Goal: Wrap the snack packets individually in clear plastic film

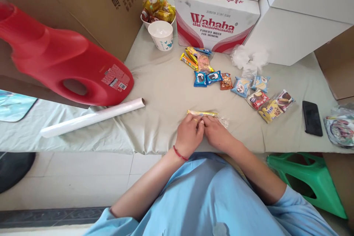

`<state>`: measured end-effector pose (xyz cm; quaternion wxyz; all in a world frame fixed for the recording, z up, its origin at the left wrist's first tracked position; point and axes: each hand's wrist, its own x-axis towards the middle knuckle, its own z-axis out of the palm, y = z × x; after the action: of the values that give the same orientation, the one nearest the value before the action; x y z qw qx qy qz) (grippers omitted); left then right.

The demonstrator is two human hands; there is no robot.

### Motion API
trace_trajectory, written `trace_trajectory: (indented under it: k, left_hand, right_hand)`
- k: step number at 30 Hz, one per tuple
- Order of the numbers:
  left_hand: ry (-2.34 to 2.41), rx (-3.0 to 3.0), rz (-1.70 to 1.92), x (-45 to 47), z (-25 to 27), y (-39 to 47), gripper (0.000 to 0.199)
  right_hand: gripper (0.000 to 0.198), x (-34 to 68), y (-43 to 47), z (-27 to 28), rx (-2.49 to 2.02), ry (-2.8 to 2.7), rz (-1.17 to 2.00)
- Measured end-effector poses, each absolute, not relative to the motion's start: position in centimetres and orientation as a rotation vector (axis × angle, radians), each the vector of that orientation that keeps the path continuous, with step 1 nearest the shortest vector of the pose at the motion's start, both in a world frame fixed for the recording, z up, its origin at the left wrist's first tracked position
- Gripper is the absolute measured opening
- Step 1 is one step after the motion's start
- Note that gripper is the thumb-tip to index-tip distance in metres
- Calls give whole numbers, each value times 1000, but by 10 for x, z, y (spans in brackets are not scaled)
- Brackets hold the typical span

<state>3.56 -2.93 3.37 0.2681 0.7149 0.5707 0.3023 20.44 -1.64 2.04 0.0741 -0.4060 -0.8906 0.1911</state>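
Note:
Close to the table's front edge, my left hand (190, 133) and my right hand (217, 132) meet with fingers curled. Both press on a narrow yellow snack packet (203, 113), whose far edge shows beyond the knuckles. A bit of clear plastic (224, 122) sticks out beside my right hand. The fingertips and most of the packet are hidden. Farther back lie blue cookie packets (200, 79), a brown cookie packet (226, 81) and yellow stick packets (188, 61). To the right are a red snack packet (257, 99) and a yellow one (269, 111).
A red jug (55, 55) and a white roll (94, 117) occupy the left. At the back are a paper cup (161, 37), a bowl of snacks (174, 25), a Wahaba-style red-and-white box (215, 25) and crumpled clear bags (249, 57). A phone (312, 118) lies right, above a green stool (309, 180).

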Motion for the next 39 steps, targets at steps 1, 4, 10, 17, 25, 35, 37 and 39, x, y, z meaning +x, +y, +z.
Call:
trace_trajectory:
  k: [1,4,10,17,25,35,37,39]
  left_hand:
    - [1521,1977,791,40,31,-29,32]
    - [1502,2134,732,44,22,-30,38]
    - [1616,2427,510,51,5,-46,52]
    - [1710,2622,398,56,-9,-50,54]
    - [1721,2523,543,59,-16,-51,56]
    - [1524,2517,725,59,-36,-50,61]
    - [1418,2461,768,54,-35,-49,69]
    - [1284,2348,866,46,-34,-49,79]
  right_hand:
    - [29,207,-20,21,-1222,-2651,577]
    - [30,219,-34,23,-1128,-2591,642]
    - [26,257,-64,27,-1216,-2237,892]
    - [73,269,-31,16,-1923,-1385,638]
    - [33,257,-34,32,-1885,-1644,784]
    - [24,176,17,62,-2125,-2328,409]
    - [28,168,20,57,-2146,-2340,439]
    - [33,168,16,52,-2100,-2352,464]
